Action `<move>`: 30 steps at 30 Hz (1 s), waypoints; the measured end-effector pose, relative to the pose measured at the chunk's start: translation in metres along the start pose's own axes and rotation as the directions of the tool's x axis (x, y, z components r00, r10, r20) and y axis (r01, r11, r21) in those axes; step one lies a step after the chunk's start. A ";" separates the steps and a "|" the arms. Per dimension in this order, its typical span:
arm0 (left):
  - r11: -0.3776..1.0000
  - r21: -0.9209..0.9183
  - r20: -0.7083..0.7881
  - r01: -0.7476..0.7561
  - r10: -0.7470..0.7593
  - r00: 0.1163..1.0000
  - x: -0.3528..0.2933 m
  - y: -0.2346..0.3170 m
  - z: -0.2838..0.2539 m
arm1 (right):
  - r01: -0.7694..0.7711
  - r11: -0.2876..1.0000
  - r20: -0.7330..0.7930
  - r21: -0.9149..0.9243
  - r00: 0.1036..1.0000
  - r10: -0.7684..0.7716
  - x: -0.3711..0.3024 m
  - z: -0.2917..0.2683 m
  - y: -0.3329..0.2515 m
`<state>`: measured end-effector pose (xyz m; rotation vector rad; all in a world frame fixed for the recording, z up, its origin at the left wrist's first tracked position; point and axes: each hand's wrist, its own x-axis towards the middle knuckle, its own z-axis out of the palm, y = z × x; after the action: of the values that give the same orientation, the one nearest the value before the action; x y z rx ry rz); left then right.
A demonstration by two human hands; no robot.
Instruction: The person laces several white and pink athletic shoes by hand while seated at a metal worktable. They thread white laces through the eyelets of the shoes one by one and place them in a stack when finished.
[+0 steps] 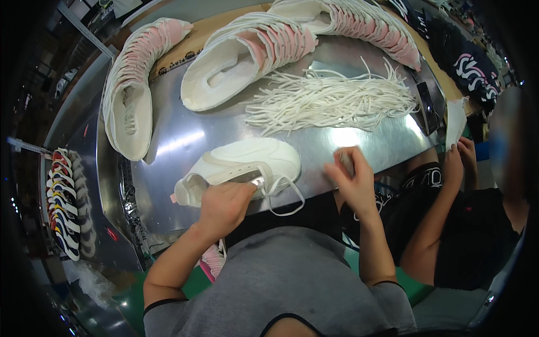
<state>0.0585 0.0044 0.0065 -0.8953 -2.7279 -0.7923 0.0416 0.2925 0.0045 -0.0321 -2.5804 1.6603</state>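
Note:
A white shoe upper (252, 154) lies on its side on the metal table, its heel toward the left. My left hand (224, 203) is closed on it at the opening, fingertips by the row of eyelets. A small shiny spot shows at those fingertips; what it is I cannot make out. From the front eyelets a white shoelace (300, 194) loops out over the table's near edge. My right hand (353, 174) is raised to the right of the toe, apart from the upper. Its fingers are curled and smeared by motion, so whether they hold anything does not show.
Loose white laces (337, 101) lie piled beyond the upper. Nested stacks of white-and-pink uppers stand at the left (132, 106), middle (224, 67) and far right (359, 28). A dark phone-like slab (428, 109) rests at the right edge. Beside me a person holds a pale piece (456, 121).

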 end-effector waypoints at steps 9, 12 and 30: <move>0.537 -0.491 0.572 0.686 -0.396 0.719 0.005 -0.026 -0.028 | -0.054 0.908 0.167 0.416 0.986 -0.018 0.014 0.078 0.006; 0.320 -0.497 0.714 0.807 -0.379 0.589 0.008 -0.028 -0.016 | -0.003 0.900 0.143 0.436 0.988 -0.066 0.006 0.085 0.000; 0.570 -0.585 0.337 0.576 -0.475 0.813 0.029 -0.039 0.017 | -0.292 0.844 0.241 0.450 0.950 0.200 0.011 0.073 0.025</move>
<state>0.0118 0.0019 -0.0163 -0.1455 -2.8709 -1.9975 0.0253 0.2375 -0.0474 -0.1985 -2.2703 2.4718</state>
